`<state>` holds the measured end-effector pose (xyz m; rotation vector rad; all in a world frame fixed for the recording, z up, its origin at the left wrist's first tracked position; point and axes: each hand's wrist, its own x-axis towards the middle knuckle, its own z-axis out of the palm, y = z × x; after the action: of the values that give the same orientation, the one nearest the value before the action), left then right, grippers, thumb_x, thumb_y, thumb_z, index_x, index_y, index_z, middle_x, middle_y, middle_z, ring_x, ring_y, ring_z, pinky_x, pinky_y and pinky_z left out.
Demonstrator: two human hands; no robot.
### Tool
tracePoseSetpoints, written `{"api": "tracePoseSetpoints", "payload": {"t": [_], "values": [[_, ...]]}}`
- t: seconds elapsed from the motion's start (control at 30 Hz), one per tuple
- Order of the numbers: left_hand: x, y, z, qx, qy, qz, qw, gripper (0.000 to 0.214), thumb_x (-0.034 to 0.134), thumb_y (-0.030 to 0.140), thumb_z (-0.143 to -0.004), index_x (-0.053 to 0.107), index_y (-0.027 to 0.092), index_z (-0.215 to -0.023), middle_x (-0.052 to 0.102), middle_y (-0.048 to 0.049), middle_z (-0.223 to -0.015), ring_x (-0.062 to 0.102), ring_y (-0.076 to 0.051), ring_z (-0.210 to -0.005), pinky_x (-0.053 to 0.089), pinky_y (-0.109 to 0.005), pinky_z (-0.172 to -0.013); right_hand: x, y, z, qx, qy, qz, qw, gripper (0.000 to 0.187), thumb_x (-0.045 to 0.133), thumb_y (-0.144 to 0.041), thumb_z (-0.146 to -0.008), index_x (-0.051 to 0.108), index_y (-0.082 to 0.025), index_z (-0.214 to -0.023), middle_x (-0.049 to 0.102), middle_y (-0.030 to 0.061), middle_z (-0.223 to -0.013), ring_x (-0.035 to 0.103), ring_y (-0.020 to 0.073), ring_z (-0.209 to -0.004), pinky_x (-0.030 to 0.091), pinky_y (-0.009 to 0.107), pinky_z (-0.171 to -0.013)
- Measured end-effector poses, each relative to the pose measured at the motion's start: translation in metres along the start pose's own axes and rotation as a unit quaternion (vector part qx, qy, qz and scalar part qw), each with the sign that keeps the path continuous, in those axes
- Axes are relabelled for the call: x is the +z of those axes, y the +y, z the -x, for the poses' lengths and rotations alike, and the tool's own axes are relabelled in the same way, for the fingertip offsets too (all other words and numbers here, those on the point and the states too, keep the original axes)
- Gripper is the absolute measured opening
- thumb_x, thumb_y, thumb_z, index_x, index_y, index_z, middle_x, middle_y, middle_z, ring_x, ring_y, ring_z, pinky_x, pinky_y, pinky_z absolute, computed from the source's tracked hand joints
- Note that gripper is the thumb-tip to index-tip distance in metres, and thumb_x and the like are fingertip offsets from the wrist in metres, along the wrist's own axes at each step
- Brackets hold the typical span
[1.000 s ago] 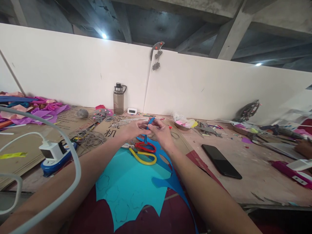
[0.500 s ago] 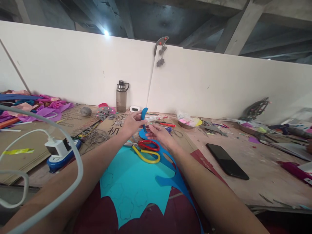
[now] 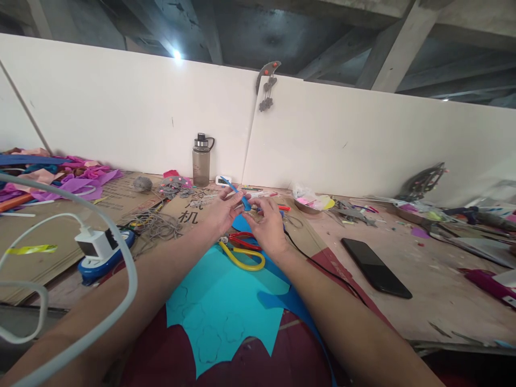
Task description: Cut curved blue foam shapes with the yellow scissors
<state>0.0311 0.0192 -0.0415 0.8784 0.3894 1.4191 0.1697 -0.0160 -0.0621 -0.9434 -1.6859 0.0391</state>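
My left hand (image 3: 221, 210) and my right hand (image 3: 268, 221) meet over the table, both pinching a small dark blue foam strip (image 3: 242, 199) between their fingertips. Just under them lie scissors with a red and a yellow handle (image 3: 242, 252) on a turquoise foam sheet (image 3: 221, 306) with flower outlines drawn on it. A darker blue foam offcut (image 3: 290, 298) lies under my right forearm. A thin black cord (image 3: 322, 269) runs along that forearm.
A grey water bottle (image 3: 201, 160) stands at the white partition. A black phone (image 3: 376, 267) lies to the right. A blue power strip with a white charger (image 3: 100, 248) and white cables sits left, beside tangled grey wire (image 3: 155, 226). Pink and purple scraps (image 3: 68, 180) are piled far left.
The blue strip stood upright in my left hand half a second ago; now it lies lower and tilted, and my right hand has closed in and pinches it too.
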Motion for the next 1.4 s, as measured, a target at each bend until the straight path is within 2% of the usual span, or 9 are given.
{"api": "tracePoseSetpoints", "payload": {"t": [0.13, 0.3, 0.6, 0.73, 0.83, 1.0, 1.13, 1.27, 1.4], "values": [[0.009, -0.005, 0.009, -0.018, 0.001, 0.002, 1.0, 0.033, 0.084, 0.017, -0.069, 0.064, 0.017, -0.096, 0.074, -0.0027, -0.088, 0.072, -0.017, -0.087, 0.057, -0.033, -0.083, -0.003, 0.007, -0.003, -0.019, 0.024, 0.014, 0.999, 0.02, 0.06, -0.007, -0.076, 0.065, -0.021, -0.091, 0.066, 0.0074, -0.095, 0.06, 0.0256, -0.097, 0.05, 0.041, -0.088], [0.014, -0.008, 0.012, -0.017, 0.026, 0.018, 0.999, 0.036, 0.083, 0.015, -0.069, 0.062, 0.018, -0.098, 0.074, -0.0023, -0.088, 0.072, -0.017, -0.088, 0.057, -0.033, -0.083, -0.007, 0.01, -0.006, -0.047, 0.034, 0.044, 0.997, 0.016, 0.06, -0.008, -0.076, 0.064, -0.023, -0.082, 0.069, 0.0057, -0.09, 0.061, 0.0255, -0.092, 0.049, 0.042, -0.087], [0.012, -0.015, 0.012, 0.012, 0.026, 0.036, 0.999, 0.041, 0.086, 0.016, -0.065, 0.06, 0.02, -0.098, 0.073, 0.0012, -0.084, 0.072, -0.017, -0.087, 0.056, -0.03, -0.08, -0.006, 0.013, -0.004, -0.068, 0.019, 0.092, 0.993, 0.02, 0.061, -0.01, -0.075, 0.064, -0.023, -0.089, 0.067, 0.0075, -0.095, 0.058, 0.0278, -0.097, 0.046, 0.043, -0.088], [0.015, -0.016, 0.013, -0.002, 0.073, 0.017, 0.997, 0.042, 0.087, 0.018, -0.065, 0.057, 0.019, -0.095, 0.071, 0.0004, -0.08, 0.072, -0.016, -0.08, 0.058, -0.033, -0.08, -0.005, 0.012, -0.003, -0.036, 0.02, 0.078, 0.996, 0.005, 0.061, -0.018, -0.083, 0.062, -0.023, -0.081, 0.068, 0.006, -0.087, 0.06, 0.0258, -0.09, 0.046, 0.041, -0.084], [0.017, -0.015, 0.013, -0.014, 0.106, -0.005, 0.994, 0.041, 0.087, 0.023, -0.068, 0.054, 0.018, -0.091, 0.07, -0.0008, -0.081, 0.07, -0.015, -0.075, 0.059, -0.036, -0.08, -0.004, 0.012, -0.004, 0.032, 0.032, 0.035, 0.998, 0.009, 0.063, -0.028, -0.086, 0.061, -0.022, -0.078, 0.066, 0.0043, -0.08, 0.06, 0.0229, -0.081, 0.047, 0.037, -0.077], [0.013, -0.012, 0.012, -0.034, 0.073, -0.062, 0.995, 0.036, 0.077, 0.045, -0.078, 0.055, 0.018, -0.088, 0.068, -0.0031, -0.082, 0.069, -0.017, -0.075, 0.059, -0.033, -0.069, -0.005, 0.014, -0.007, 0.144, 0.029, -0.039, 0.988, 0.016, 0.064, -0.035, -0.084, 0.065, -0.02, -0.08, 0.07, 0.0048, -0.078, 0.061, 0.0213, -0.072, 0.048, 0.036, -0.071], [0.001, -0.005, 0.005, -0.017, 0.068, -0.12, 0.99, 0.036, 0.075, 0.051, -0.078, 0.059, 0.02, -0.087, 0.063, 0.0006, -0.07, 0.063, -0.015, -0.062, 0.052, -0.026, -0.054, -0.003, 0.015, -0.01, 0.182, 0.006, -0.157, 0.971, 0.021, 0.069, -0.038, -0.08, 0.069, -0.019, -0.09, 0.077, 0.0066, -0.092, 0.068, 0.0241, -0.085, 0.053, 0.042, -0.084], [-0.01, 0.007, -0.005, 0.006, -0.024, -0.113, 0.993, 0.036, 0.077, 0.05, -0.076, 0.066, 0.017, -0.086, 0.07, -0.0031, -0.077, 0.063, -0.014, -0.064, 0.048, -0.022, -0.05, 0.001, 0.017, -0.013, 0.209, -0.021, -0.309, 0.928, 0.031, 0.075, -0.04, -0.074, 0.07, -0.02, -0.098, 0.077, 0.0052, -0.103, 0.07, 0.0255, -0.1, 0.053, 0.045, -0.093], [-0.013, 0.017, -0.009, -0.018, -0.098, -0.084, 0.991, 0.041, 0.073, 0.052, -0.08, 0.072, 0.016, -0.099, 0.076, -0.0097, -0.096, 0.069, -0.017, -0.074, 0.052, -0.024, -0.053, 0.0, 0.015, -0.013, 0.241, -0.055, -0.38, 0.892, 0.029, 0.078, -0.042, -0.07, 0.07, -0.022, -0.09, 0.077, 0.0035, -0.093, 0.071, 0.0248, -0.092, 0.054, 0.043, -0.087]]}}
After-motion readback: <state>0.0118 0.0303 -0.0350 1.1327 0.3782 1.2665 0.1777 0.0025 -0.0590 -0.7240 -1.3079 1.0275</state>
